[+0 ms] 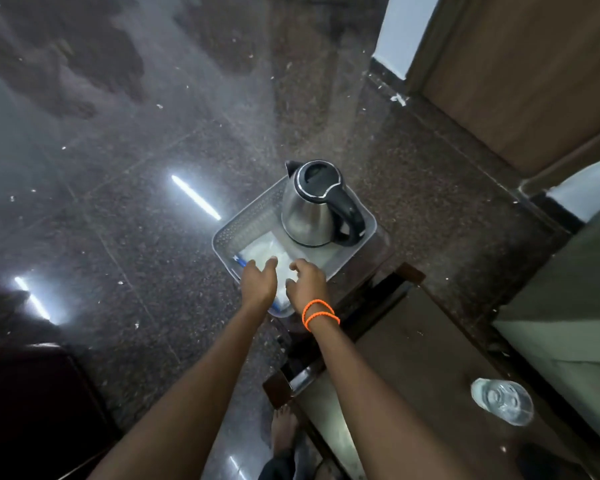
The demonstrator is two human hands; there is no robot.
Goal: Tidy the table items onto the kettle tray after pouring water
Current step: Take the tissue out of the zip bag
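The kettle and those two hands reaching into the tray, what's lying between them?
In the head view, a white plastic packet lies flat in the tray, between the kettle and the left hand and right hand, fingers over its near end.

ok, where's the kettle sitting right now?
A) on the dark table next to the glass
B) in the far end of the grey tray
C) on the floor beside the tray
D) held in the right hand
B: the kettle stands upright in the far end of the grey tray, while both hands, left and right, are at the near end over the white packet.
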